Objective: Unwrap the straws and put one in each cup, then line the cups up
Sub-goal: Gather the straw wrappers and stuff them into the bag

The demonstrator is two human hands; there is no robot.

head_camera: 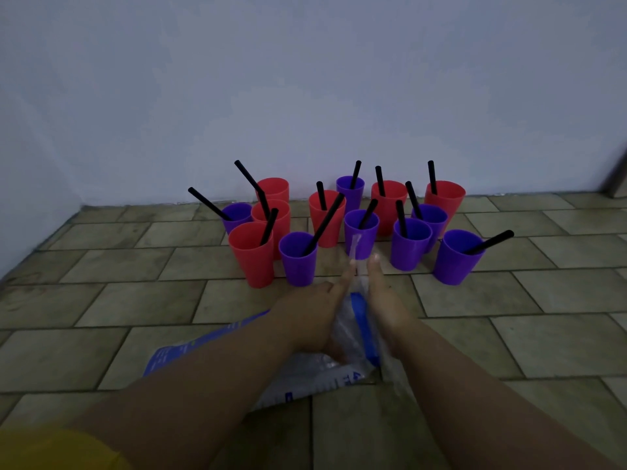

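1. Down on the olive-tiled floor (101, 300), close against the pale wall (305, 79), a loose cluster of red plastic cups (252, 259) and purple plastic cups (454, 262) stands bunched, not in a line.
2. Black plastic straws (488, 242) lean out of the cups at different angles. The one in the far-right purple cup tips low to the right.
3. The person's left hand (315, 313) and right hand (386, 300) reach forward side by side, just short of the front cups.
4. Both hands pinch a thin clear plastic wrapper (355, 247) at their fingertips. It stands up in front of a middle purple cup (369, 240). The left forefinger is stretched out toward it. The view is too blurred for me to tell whether a straw is inside.
5. Under the wrists a crumpled clear plastic bag with blue print (305, 371) lies on the floor, and part of it is bunched up between the two hands.
6. A patch of yellow cloth (51, 449) shows at the near left corner.
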